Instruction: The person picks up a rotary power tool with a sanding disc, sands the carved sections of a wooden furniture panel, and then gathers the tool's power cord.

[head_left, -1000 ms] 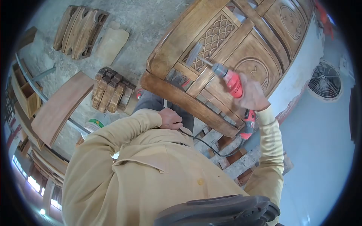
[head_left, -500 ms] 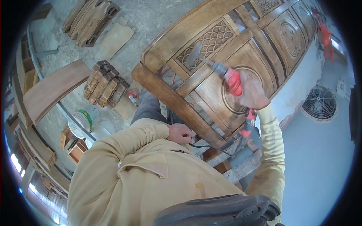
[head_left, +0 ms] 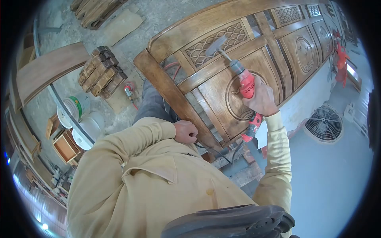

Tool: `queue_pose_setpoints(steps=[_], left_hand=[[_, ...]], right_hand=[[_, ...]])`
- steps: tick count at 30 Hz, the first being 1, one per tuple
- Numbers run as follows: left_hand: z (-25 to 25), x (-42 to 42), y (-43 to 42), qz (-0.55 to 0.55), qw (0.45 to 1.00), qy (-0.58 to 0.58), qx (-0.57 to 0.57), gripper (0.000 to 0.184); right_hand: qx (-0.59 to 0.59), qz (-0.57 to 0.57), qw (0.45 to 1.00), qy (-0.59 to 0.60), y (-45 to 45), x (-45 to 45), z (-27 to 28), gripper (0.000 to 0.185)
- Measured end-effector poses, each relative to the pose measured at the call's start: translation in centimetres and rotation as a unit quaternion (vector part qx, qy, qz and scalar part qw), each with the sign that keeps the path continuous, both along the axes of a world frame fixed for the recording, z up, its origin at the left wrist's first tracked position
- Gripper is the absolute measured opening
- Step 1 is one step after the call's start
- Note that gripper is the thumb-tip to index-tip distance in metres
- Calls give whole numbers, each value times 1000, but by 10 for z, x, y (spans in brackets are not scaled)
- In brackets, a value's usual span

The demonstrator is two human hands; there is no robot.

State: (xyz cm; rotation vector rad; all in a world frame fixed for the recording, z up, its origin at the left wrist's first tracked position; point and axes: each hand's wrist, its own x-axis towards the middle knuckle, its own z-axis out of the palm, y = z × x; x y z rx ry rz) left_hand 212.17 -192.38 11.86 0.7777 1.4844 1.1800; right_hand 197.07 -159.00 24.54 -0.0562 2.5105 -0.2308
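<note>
My right hand (head_left: pixel 261 99) is wrapped around a red electric drill (head_left: pixel 247 84), whose lower end (head_left: pixel 253 126) shows below the hand. From its grey chuck a thin shaft carries a pale, blurred disc (head_left: pixel 216 45) over the scale-patterned carving (head_left: pixel 234 35) of a brown wooden panelled piece (head_left: pixel 216 95). Whether the disc touches the wood, I cannot tell. My left hand (head_left: pixel 185 131) is closed beside the piece's near end rail (head_left: pixel 170 89). A dark cord (head_left: pixel 214 150) runs out just below that hand; what the fingers hold, if anything, is hidden.
On the floor at left are stacked wooden blocks (head_left: pixel 102 71), a red-and-silver tool (head_left: pixel 128 91), white buckets (head_left: pixel 88 129) and a small wooden box (head_left: pixel 66 146). A curved board (head_left: pixel 51 69) rests beyond them. A round fan (head_left: pixel 324 123) stands at right.
My right hand has brought the drill slightly left, and its disc has shifted up and right over the carving. My left hand is still closed near the rail. The whole view has shifted a little.
</note>
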Motion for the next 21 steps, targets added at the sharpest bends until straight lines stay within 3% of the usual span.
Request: queue_pose_setpoints(steps=[2, 6, 8, 12, 19, 21], left_hand=[[1, -3, 4, 2, 1000, 4, 1, 30], [5, -8, 10, 7, 1000, -11, -21, 29], [5, -8, 9, -5, 999, -18, -39, 29], [9, -17, 9, 13, 999, -11, -52, 29], [8, -19, 11, -16, 998, 8, -62, 27], [8, -19, 12, -1, 999, 42, -34, 27]], right_hand=[[-29, 97, 994, 44, 2, -1, -4, 60], [-42, 138, 989, 39, -5, -8, -2, 57], [-35, 53, 993, 99, -2, -17, -3, 55], [33, -55, 996, 60, 22, -43, -2, 60], [3, -62, 995, 78, 60, -20, -3, 65], [-17, -48, 999, 14, 56, 2, 2, 71]])
